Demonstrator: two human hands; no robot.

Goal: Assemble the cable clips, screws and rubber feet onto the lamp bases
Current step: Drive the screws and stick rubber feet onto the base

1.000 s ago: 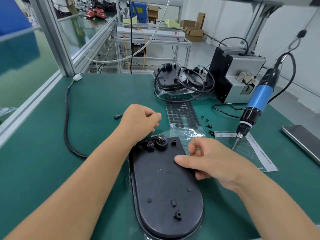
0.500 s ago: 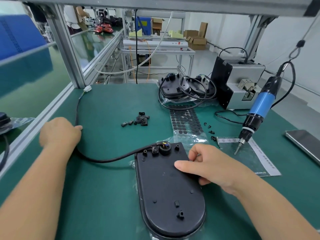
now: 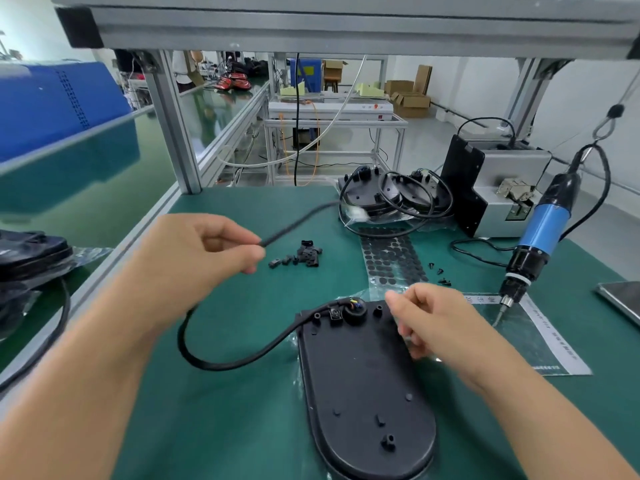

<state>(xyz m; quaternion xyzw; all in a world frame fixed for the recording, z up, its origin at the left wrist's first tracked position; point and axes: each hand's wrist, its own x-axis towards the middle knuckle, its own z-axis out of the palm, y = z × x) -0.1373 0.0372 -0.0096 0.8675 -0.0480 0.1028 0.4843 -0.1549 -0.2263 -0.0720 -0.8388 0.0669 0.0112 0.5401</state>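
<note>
Left hand (image 3: 194, 258) now lifting cable (image 3: 294, 223), far end blurred

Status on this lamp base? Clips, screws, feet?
Done: nothing fitted that I can see; the lamp base lies underside up, bare of feet. In hand: left hand pinches the cable; right hand rests on the base. Left: clips, screws and the feet sheet lie unused; the screwdriver hangs idle.
</note>
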